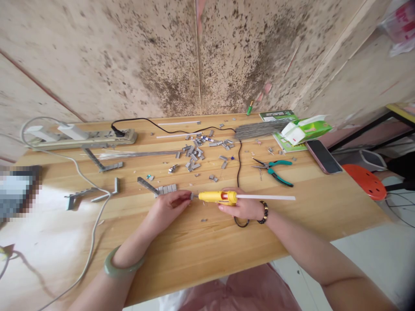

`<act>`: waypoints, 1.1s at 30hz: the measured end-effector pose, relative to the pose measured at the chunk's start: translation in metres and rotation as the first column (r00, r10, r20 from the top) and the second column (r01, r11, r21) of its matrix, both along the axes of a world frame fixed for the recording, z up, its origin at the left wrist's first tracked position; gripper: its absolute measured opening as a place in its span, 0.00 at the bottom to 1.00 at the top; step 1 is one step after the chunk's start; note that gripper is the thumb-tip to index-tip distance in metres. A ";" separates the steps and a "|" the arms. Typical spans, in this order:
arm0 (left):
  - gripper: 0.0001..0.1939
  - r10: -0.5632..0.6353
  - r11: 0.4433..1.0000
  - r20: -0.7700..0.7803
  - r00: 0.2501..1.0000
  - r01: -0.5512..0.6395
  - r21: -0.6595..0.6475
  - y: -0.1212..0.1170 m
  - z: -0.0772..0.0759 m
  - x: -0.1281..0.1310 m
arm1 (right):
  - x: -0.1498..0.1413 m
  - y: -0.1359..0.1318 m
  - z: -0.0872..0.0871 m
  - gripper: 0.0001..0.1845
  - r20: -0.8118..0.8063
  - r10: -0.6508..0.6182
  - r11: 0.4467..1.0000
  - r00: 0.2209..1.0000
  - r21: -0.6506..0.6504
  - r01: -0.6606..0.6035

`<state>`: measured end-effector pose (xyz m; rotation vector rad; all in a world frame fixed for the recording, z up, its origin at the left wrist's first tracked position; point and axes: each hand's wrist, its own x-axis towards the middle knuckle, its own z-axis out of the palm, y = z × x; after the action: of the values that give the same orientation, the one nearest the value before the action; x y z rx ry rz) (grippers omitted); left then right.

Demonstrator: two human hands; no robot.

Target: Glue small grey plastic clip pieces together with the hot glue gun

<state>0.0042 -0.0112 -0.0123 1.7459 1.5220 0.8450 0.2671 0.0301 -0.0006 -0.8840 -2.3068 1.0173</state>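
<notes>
My right hand (pixel 244 208) is wrapped round a yellow hot glue gun (pixel 212 197), its nozzle pointing left. A long white glue stick (pixel 269 197) sticks out of the gun's back end. The fingertips of my left hand (pixel 167 211) pinch a small grey piece (pixel 192 196) right at the nozzle; fingers partly hide it. Just beyond my left hand lies an angled assembly of grey pieces (pixel 167 189). A loose pile of small grey pieces (pixel 193 155) is spread over the middle of the wooden table (pixel 201 250).
Teal-handled pliers (pixel 275 169), a phone (pixel 324 156) and a green tissue pack (pixel 306 129) lie to the right. Bundled thin wires (pixel 259 128) lie at the back. A power strip (pixel 87 139) stands at the back left, its white cable (pixel 95 224) crossing the table. More grey assemblies (pixel 102 163) lie left.
</notes>
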 end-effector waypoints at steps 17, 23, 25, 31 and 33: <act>0.14 -0.025 1.000 -0.009 1.000 0.024 -0.016 -0.001 0.002 0.001 | 0.001 -0.001 -0.002 0.06 0.003 -0.013 1.000 1.000 -0.021 0.013; 0.14 -0.023 1.000 -0.016 1.000 0.023 0.002 0.000 0.000 0.000 | 0.000 -0.001 -0.002 0.07 -0.013 -0.023 1.000 1.000 -0.018 0.022; 0.13 -0.024 1.000 -0.021 0.999 0.024 0.011 0.000 -0.001 0.000 | 0.000 -0.001 -0.003 0.07 -0.020 -0.005 1.000 1.000 0.016 0.006; 0.14 -0.020 1.000 -0.035 0.999 0.020 0.015 0.000 -0.001 0.000 | 0.002 0.001 -0.005 0.06 0.015 0.081 0.995 0.997 0.064 -0.082; 0.14 -0.021 1.000 -0.041 0.999 0.021 0.015 0.001 -0.001 -0.001 | 0.003 0.001 -0.005 0.05 0.033 0.098 0.993 0.995 0.068 -0.100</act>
<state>0.0036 -0.0107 -0.0129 1.7976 1.5243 0.8177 0.2699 0.0313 -0.0061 -0.7690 -2.4158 0.9638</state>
